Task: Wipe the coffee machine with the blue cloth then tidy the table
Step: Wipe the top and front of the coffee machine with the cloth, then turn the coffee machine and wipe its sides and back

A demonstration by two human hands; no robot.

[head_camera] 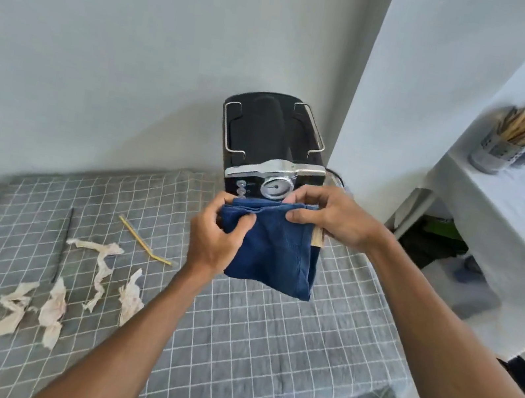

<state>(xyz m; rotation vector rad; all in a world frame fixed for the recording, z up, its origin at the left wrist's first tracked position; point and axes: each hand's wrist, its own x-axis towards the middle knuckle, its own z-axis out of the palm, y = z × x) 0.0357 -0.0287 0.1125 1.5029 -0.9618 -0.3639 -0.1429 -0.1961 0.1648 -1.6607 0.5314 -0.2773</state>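
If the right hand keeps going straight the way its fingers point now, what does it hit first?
The right hand points leftward, pinching the top edge of the blue cloth. Going straight on, it would probably first meet the left hand, which grips the same cloth. The coffee machine front sits just behind; depth is unclear.

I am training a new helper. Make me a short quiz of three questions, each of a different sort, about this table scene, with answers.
1. True or false: both hands hold the blue cloth.
2. What lies nearest the yellow straw? A) crumpled tissue pieces B) holder of sticks
3. Fill in: the coffee machine stands on a grey ____ tablecloth.

Key: 1 true, left hand and right hand; 2 A; 3 checked.
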